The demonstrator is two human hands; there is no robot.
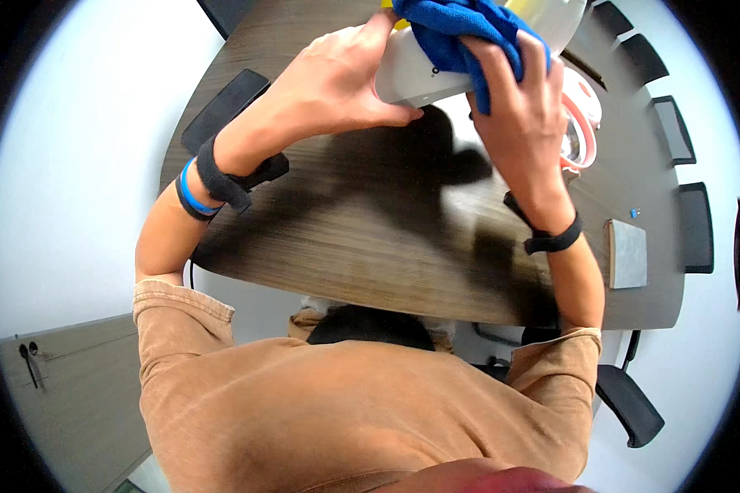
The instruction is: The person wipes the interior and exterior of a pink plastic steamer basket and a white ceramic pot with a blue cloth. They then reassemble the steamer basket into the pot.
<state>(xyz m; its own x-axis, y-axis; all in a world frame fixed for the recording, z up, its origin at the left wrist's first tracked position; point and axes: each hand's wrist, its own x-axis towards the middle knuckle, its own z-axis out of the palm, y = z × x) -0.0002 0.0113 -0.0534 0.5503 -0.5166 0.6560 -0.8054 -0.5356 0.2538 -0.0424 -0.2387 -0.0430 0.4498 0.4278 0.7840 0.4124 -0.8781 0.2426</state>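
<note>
My left hand (339, 86) grips the side of a white appliance-like object (416, 74) with a smooth casing, its thumb along the lower edge. My right hand (521, 98) holds a blue cloth (456, 31) against the top and right side of that object. The upper part of the object is hidden by the cloth and the picture's edge. A translucent container (549, 21) and something yellow show behind the cloth. Just right of my right hand, partly hidden by it, is a pink and white item with a loop-shaped handle (586, 145).
A black flat object (225, 111) lies on the wooden table (345, 246) beyond my left forearm. A grey notebook (628, 254) and a small blue item (635, 212) lie at the right. Black chairs (695, 228) line the far side; an armrest (629, 403) stands at the lower right.
</note>
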